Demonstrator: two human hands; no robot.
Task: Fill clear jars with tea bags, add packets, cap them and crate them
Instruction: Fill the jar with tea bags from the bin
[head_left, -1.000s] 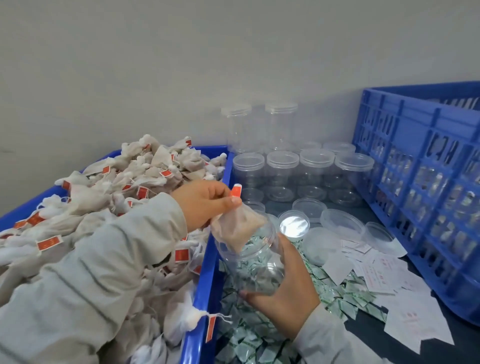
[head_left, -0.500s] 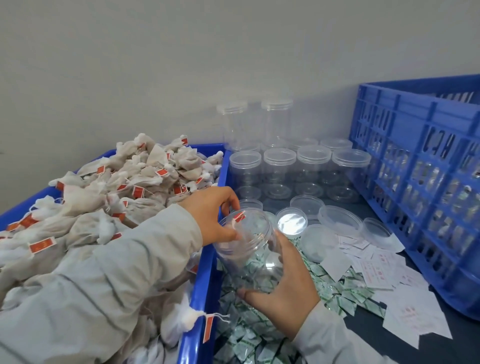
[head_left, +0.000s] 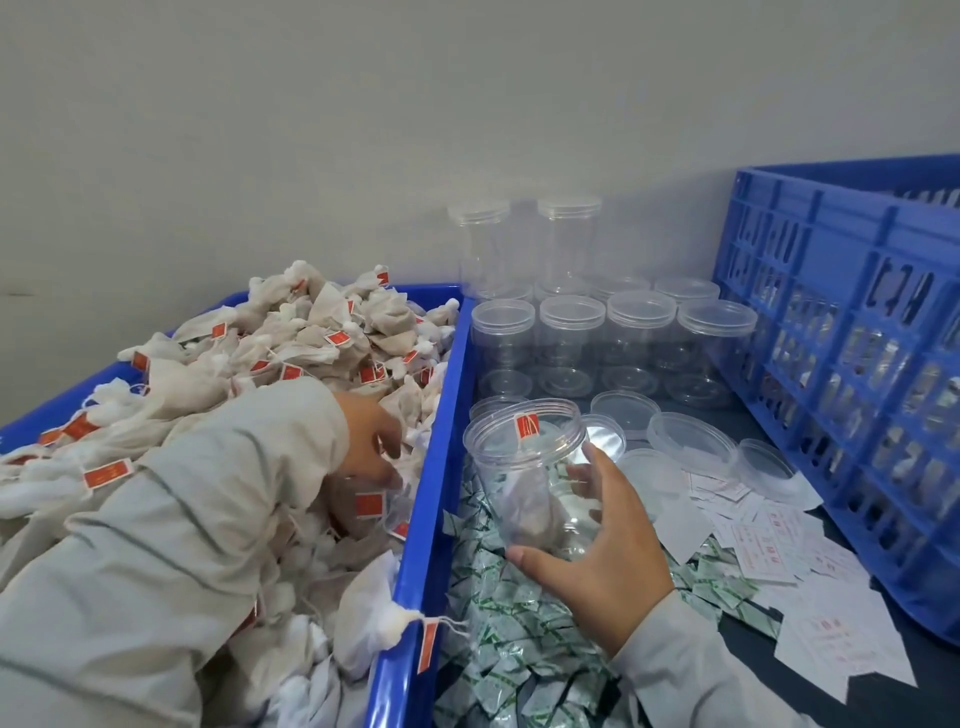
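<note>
At five o'clock, right hand (head_left: 597, 551) grips open jar (head_left: 530, 478), mouth tilted toward eleven; left hand (head_left: 371, 441) curled among tea bags (head_left: 311, 338), grasp unclear.

On my left sits the bin (head_left: 431, 467) heaped with tea bags (head_left: 311, 332), and my left hand (head_left: 371, 447) is down in that heap near the bin's right wall. Just right of that wall my right hand (head_left: 597, 566) holds an open jar (head_left: 524, 478) tilted above the packets (head_left: 498, 644) spread on the tabletop (head_left: 748, 634); one tea bag lies inside it. Behind the jar stand rows of capped jars (head_left: 571, 343), with loose lids (head_left: 691, 441) before them. Paper slips (head_left: 769, 551) lie right of the packets, and the crate (head_left: 852, 364) stands at far right
</note>
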